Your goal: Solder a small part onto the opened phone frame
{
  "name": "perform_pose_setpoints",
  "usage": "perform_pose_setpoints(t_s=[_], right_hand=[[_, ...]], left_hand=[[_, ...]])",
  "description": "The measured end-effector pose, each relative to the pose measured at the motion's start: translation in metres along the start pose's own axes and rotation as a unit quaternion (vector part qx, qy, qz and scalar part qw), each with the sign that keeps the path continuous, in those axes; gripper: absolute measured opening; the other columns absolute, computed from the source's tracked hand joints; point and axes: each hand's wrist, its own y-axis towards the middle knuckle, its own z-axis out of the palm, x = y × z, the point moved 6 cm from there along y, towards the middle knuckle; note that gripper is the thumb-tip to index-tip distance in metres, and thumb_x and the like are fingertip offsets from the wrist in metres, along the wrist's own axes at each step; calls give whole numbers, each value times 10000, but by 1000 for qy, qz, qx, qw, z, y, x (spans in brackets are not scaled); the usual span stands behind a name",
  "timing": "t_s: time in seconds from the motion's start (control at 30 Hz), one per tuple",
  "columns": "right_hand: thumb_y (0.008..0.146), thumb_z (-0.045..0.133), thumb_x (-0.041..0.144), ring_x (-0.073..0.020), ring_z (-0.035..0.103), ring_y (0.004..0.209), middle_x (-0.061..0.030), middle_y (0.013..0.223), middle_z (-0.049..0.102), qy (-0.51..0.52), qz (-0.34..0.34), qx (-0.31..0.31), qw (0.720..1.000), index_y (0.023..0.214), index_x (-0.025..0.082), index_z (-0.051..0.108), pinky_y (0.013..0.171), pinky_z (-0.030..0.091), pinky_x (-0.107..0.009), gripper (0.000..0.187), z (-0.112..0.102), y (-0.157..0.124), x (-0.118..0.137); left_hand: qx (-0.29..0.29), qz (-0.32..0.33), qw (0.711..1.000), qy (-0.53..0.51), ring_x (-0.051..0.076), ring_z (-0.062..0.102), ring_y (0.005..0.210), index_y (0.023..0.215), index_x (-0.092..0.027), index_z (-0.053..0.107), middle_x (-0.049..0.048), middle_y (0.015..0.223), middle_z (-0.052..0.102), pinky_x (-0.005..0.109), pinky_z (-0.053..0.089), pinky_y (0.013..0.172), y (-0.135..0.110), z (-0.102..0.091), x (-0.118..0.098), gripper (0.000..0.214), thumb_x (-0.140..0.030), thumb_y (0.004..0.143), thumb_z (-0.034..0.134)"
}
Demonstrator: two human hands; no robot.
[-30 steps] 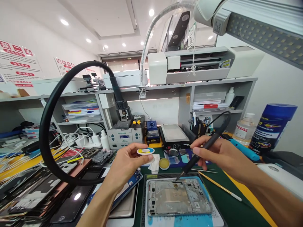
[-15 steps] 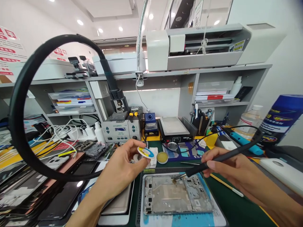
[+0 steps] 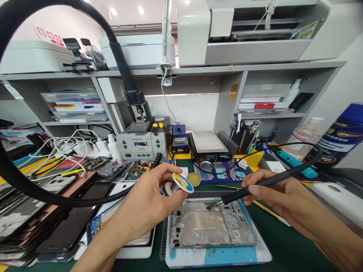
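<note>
My left hand (image 3: 150,200) pinches a small spool of solder wire (image 3: 183,183) with a yellow, blue and white label, held above the upper left corner of a metal phone frame (image 3: 202,226). In my right hand (image 3: 275,192) is a soldering iron (image 3: 236,195) with a black grip, held like a pen. Its tip meets a brownish spot near the frame's top edge; whether it presses on the metal I cannot tell. The frame lies flat on a blue and white pad (image 3: 221,257). Behind it stands a small round tin of yellowish paste (image 3: 193,179).
Stacked phones and parts (image 3: 70,223) crowd the left side. A thick black hose (image 3: 17,185) loops across the left from the hot-air station (image 3: 141,145). Tweezers (image 3: 229,187) lie behind the frame. A blue spray can (image 3: 340,136) stands at the right.
The view has tilted downward. My left hand with the spool has come slightly right, closer to the frame. The iron's tip stays at nearly the same spot on the frame.
</note>
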Motion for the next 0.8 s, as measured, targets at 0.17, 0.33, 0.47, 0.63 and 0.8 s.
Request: perform_pose_setpoints(t_s=[0.17,0.33,0.47,0.63,0.8], right_hand=[[793,850,418,-251,706,789,-38,941,673,3,10,-4,1000,836,227,770,763,590,-364,212,3,0,1],[778,857,431,-258,703,773,-50,939,680,18,20,-30,999,792,229,779,761,575,-369,217,3,-3,4],[807,842,400,-246,697,783,-46,943,667,29,21,-17,999,796,233,786,768,570,-350,176,2,-2,0],[801,848,397,-229,711,794,-14,976,666,17,13,6,1000,839,252,781,794,580,-337,164,-1,0,-4],[786,851,431,-212,710,783,1,959,663,11,12,-18,1000,814,253,779,786,577,-311,194,4,-3,2]], left_hand=[[16,-3,1000,-12,209,696,965,1098,-259,669,17,1058,772,256,495,800,-2,0,3,286,-320,837,768],[25,-27,999,1,233,676,962,1175,-256,661,30,1062,766,282,492,778,-2,1,8,386,-357,821,773],[27,-32,999,6,233,664,915,1149,-225,683,38,987,752,279,472,729,-1,7,6,387,-355,793,764],[49,-41,998,-22,207,657,913,1143,-202,697,33,1014,754,258,479,720,-3,14,-2,350,-275,804,734],[65,-28,997,-6,174,642,904,1237,-207,673,6,1013,752,249,471,735,-4,15,-5,376,-216,861,689]])
